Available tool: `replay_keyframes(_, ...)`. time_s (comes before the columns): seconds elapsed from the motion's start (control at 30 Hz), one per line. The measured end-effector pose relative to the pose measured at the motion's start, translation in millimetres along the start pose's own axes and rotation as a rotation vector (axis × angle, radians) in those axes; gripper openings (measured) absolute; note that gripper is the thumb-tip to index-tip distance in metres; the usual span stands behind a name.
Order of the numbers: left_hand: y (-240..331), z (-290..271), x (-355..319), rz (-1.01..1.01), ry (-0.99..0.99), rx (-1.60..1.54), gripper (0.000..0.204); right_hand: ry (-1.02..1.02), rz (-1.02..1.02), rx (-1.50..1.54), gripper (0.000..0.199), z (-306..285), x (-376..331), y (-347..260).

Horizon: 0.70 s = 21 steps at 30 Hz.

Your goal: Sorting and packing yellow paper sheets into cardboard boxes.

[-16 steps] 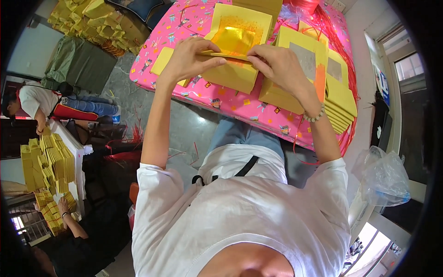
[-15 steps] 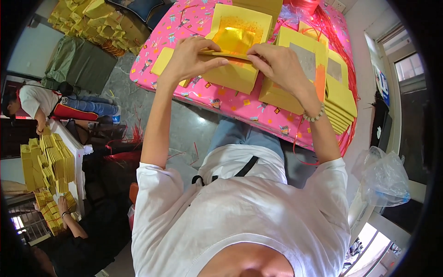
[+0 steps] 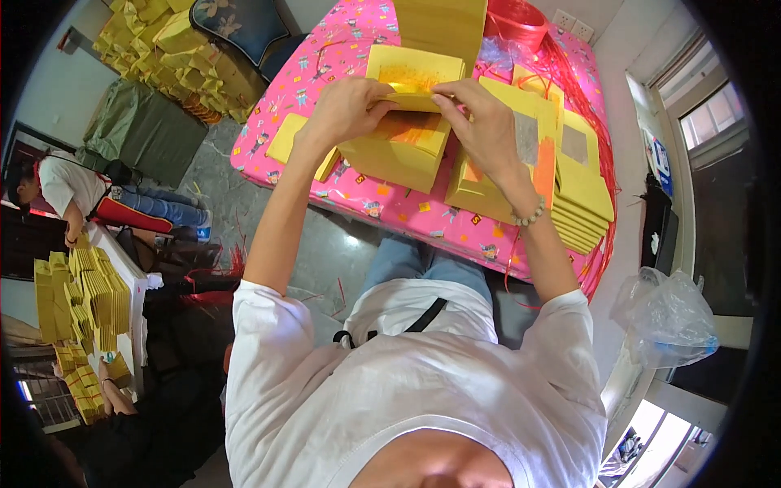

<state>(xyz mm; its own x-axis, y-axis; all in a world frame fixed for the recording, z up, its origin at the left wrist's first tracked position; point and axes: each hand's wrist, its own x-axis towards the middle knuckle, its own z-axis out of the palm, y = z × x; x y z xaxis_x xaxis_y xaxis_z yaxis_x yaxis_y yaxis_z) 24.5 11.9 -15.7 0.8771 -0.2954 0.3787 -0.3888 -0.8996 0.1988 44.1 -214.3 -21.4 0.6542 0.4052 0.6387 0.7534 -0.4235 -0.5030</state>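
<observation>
Over the pink patterned tablecloth (image 3: 260,134), both hands pinch the near edge of a yellow paper sheet (image 3: 413,102), lifted and folded back from the yellow paper stack (image 3: 390,165) under it. My left hand (image 3: 346,110) grips the sheet's left end with thumb and fingers. At its right end, my right hand (image 3: 484,122) pinches it, a beaded bracelet on the wrist. Orange and gold patches show on the sheet's far part, and orange also on the stack's top below. To the right stands another yellow stack (image 3: 468,183) with silver and orange patches.
Flat yellow paper bundles (image 3: 582,232) lie at the table's right, beside red plastic strings (image 3: 598,138). A red basin (image 3: 517,24) stands at the back. Left, co-workers handle yellow paper on a white table (image 3: 130,276). A clear plastic bag (image 3: 671,321) hangs at right.
The sheet's near edge is lifted higher and further back, showing more of the orange patch beneath. Both hands still pinch it. The whole view has shifted slightly.
</observation>
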Motion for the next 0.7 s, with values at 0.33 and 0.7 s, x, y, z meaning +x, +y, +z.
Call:
replay_keyframes(0.33,62,-28,-26,0.015,0.404,-0.222,0.02,0.077,0.415,0.763,0.086,7,-31,12)
replay_keyframes(0.7,114,2,-73,-0.14,0.046,-1.56,0.022,-0.187,0.432,1.076,0.066,-29,-87,-52)
